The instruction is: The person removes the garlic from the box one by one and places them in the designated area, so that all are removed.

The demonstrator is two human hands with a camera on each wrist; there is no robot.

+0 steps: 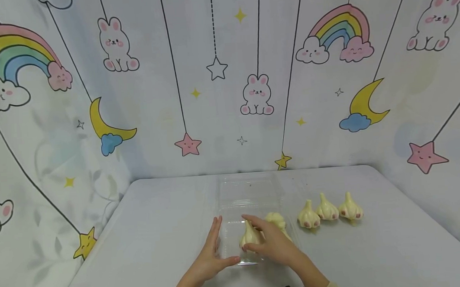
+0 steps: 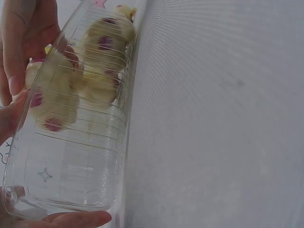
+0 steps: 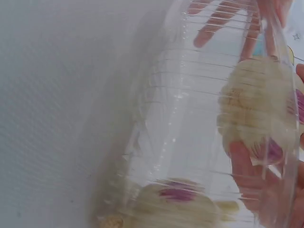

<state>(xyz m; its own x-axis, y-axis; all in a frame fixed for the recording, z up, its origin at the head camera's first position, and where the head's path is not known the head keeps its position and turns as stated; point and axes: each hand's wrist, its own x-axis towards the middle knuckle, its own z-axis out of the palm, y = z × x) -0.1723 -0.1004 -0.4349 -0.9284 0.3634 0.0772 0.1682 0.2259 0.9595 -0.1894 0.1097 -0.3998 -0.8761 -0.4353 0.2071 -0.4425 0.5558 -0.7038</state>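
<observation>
One garlic bulb [image 1: 249,237], lower centre, is pinched by your right hand [image 1: 276,241]; your left hand [image 1: 209,260] has fingers straight.

A clear plastic container [image 2: 76,187] stands slantwise across the left wrist view, its ribbed wall toward the camera. Beneath its lower end lies the left hand [image 2: 61,220], the visible digit extended along the plastic edge. Beside the container's upper left edge is the right hand [image 2: 29,40], with fingers pointing down and gripping a garlic bulb [image 2: 54,95] with purple patches, seen partly through the container wall. More garlic [image 2: 108,42], also marked purple, shows through the container's upper part. A pink star [image 2: 99,3] peeks out above the container, and an outlined four-pointed star [image 2: 45,175] is visible through its lower part. A plain white surface [image 2: 218,118] fills the area right of the container.
</observation>
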